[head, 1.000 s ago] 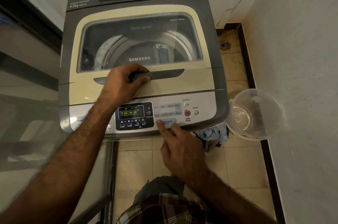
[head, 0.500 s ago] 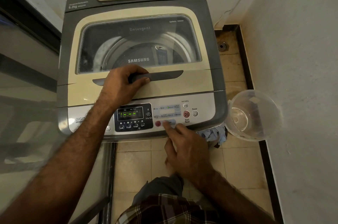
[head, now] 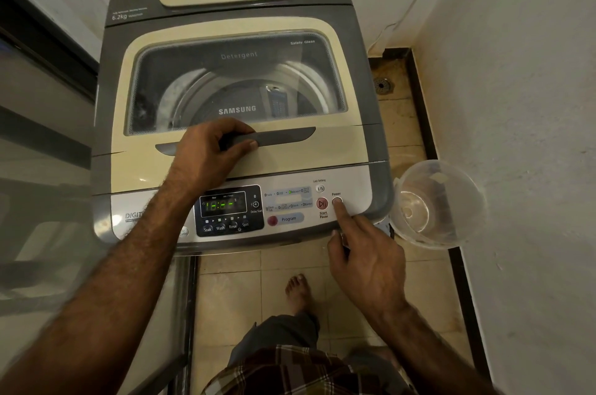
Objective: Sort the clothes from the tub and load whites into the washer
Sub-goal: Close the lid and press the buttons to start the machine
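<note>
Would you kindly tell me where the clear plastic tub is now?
In the head view, the clear plastic tub sits on the floor at the washer's front right corner, beside the wall.

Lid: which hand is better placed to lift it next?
Left. The left hand grips the handle; the right hand is lower, finger at the Power button.

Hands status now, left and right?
Left hand: grips the lid handle.
Right hand: holds nothing; straight forefinger touches the Power button.
</note>
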Demonstrator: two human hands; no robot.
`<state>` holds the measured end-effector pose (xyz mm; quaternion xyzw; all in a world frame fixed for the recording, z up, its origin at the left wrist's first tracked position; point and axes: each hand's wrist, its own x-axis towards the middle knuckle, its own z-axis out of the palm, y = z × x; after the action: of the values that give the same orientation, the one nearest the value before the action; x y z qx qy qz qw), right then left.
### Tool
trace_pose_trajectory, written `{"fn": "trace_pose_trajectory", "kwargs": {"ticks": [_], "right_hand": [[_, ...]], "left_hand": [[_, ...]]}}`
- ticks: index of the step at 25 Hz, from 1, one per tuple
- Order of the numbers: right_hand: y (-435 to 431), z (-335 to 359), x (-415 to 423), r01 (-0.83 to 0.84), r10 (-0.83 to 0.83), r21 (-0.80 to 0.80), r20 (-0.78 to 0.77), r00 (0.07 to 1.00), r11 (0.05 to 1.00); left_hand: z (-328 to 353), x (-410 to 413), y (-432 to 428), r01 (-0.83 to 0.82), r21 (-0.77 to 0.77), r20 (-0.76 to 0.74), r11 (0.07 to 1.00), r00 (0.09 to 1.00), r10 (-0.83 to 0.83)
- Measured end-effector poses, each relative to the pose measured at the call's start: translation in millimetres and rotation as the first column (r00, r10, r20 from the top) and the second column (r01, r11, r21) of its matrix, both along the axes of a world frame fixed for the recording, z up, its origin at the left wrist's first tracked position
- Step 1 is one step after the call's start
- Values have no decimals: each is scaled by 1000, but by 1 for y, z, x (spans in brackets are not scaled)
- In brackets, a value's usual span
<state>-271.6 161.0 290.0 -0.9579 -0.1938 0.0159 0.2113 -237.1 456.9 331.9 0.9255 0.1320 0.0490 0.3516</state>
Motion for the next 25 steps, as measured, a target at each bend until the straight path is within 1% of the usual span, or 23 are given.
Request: {"fn": "trace_pose_trajectory", "kwargs": {"ticks": [6, 11, 15, 25], "right_hand": [[0, -3, 1, -7, 6, 23, 39, 999, 1000], [1, -5, 0, -14, 14, 14, 21, 1000, 1000], [2, -6, 2, 1, -1, 50, -5, 1000, 999], [4, -5, 2, 16, -15, 45, -36, 999, 999]], "left_hand": [[1, 0, -1, -10, -4, 1, 1000, 1000, 10], [1, -1, 0, 0, 2, 5, 1000, 1000, 0], [0, 0, 0, 3, 14, 18, 1000, 1000, -3], [-1, 0, 1, 3, 12, -6, 1000, 1000, -3]]}}
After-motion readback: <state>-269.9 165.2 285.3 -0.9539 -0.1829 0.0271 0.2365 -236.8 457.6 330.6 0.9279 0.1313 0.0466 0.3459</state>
